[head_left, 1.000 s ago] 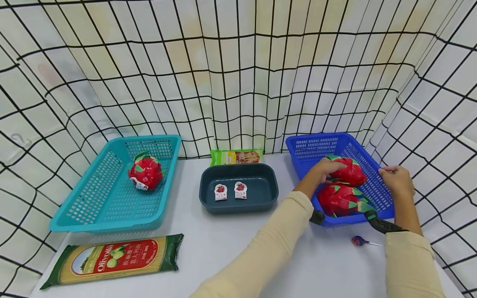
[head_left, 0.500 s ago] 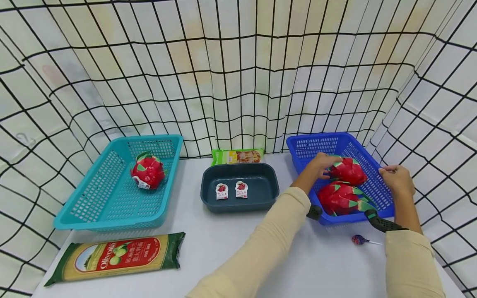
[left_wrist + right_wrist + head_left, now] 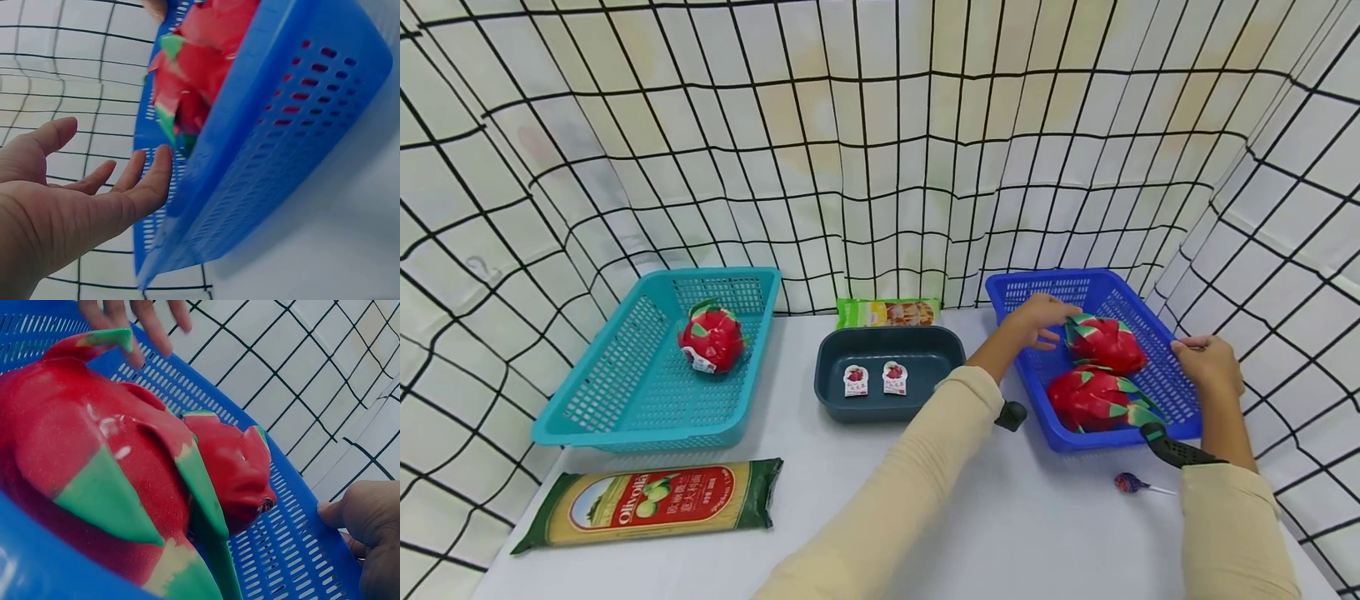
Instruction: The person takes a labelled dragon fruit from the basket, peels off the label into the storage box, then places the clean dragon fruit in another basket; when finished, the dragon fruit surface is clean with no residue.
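Dragon fruit point(image 3: 1111, 346) beside spread, empty left hand point(image 3: 1036, 320); right hand point(image 3: 1213, 368) pinches blue basket point(image 3: 1097, 442) rim; white bench point(image 3: 1045, 529), gridded cloth point(image 3: 891, 171) far.

Left grip point(image 3: 1034, 320) loosely spread; right grip point(image 3: 1213, 368) curled, apparently pinching.

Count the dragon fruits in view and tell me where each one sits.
3. A lone dragon fruit sits in the turquoise basket; a rear dragon fruit and a front dragon fruit lie in the blue basket.
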